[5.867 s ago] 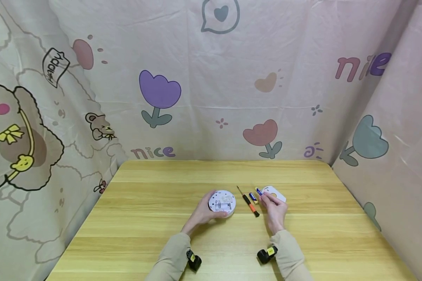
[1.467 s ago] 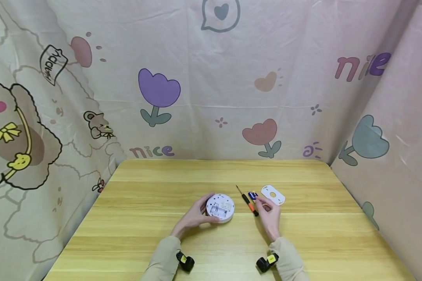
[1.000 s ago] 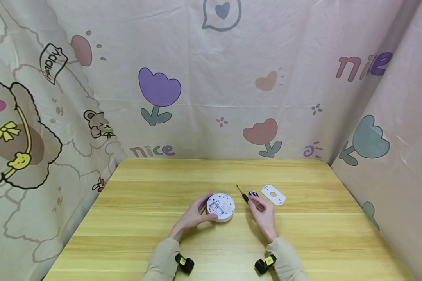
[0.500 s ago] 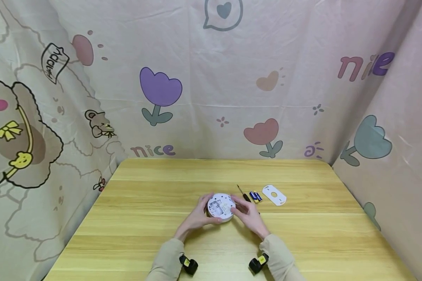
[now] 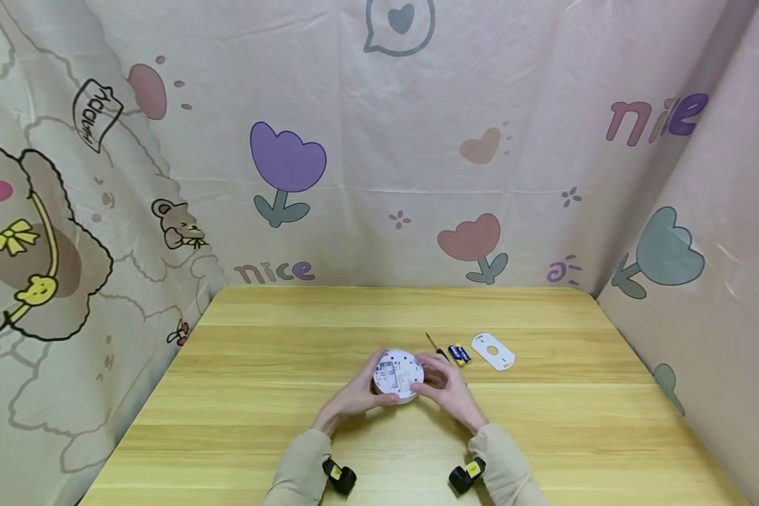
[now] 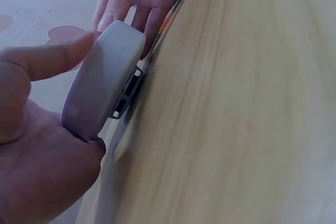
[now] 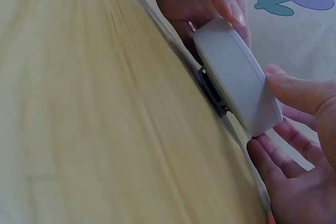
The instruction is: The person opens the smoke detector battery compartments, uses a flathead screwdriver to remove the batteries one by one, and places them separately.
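While both hands bracket it from opp. sides, the round white device (image 5: pixel 398 375) sits near the middle of the wooden surface (image 5: pixel 259 393), open back up w/ battery bay showing, likely so the bay stays reachable. The left hand (image 5: pixel 354 393) grips its rim, thumb and fingers curled round it; the right hand (image 5: pixel 450 388) does likewise on the other edge, though the thumb's exact contact is hard to read. Just right of the device lie the screwdriver (image 5: pixel 434 347), two batteries (image 5: pixel 459 354) and white cover plate (image 5: pixel 492 351), parked within reach.
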Action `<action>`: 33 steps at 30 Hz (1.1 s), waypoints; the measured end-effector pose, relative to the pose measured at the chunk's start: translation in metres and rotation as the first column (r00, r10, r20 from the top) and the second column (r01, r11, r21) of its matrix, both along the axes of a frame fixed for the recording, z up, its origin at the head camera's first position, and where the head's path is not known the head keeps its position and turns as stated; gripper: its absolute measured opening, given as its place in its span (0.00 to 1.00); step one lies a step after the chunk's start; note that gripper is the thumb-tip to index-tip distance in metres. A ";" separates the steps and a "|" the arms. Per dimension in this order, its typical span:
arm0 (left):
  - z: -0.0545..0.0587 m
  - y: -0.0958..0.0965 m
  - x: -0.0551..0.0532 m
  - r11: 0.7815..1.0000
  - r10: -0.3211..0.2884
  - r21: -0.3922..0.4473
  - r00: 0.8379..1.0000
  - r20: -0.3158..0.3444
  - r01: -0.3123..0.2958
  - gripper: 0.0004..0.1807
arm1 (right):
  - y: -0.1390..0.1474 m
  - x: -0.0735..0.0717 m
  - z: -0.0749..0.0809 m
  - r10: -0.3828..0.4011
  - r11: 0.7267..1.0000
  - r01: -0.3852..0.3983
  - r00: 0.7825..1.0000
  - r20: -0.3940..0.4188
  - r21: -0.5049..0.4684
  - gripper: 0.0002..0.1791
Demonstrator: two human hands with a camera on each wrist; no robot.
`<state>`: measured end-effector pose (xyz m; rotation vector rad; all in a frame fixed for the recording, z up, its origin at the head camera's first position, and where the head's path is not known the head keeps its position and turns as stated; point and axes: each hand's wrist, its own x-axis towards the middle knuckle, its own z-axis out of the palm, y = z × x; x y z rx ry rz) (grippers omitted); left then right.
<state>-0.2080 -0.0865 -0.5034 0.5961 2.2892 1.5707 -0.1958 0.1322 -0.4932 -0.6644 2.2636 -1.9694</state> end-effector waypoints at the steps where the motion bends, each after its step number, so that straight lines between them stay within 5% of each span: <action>1: -0.001 0.000 0.000 1.000 0.003 0.009 1.000 0.001 -0.003 0.57 | 0.000 0.000 0.000 0.003 1.000 -0.003 1.000 0.001 0.003 0.32; 17: -0.003 -0.004 -0.008 0.991 -0.049 0.126 0.997 0.065 0.040 0.51 | 0.000 0.000 -0.002 -0.018 0.999 0.017 1.000 0.020 0.029 0.35; 27: -0.001 -0.003 -0.008 0.984 -0.035 0.179 0.992 0.123 0.013 0.52 | 0.001 0.001 -0.001 -0.025 0.999 0.024 0.999 0.032 0.025 0.35; 33: -0.003 -0.004 -0.009 0.976 -0.062 0.214 0.987 0.149 0.030 0.52 | 0.004 -0.004 -0.012 -0.034 0.999 0.034 0.999 0.025 0.008 0.35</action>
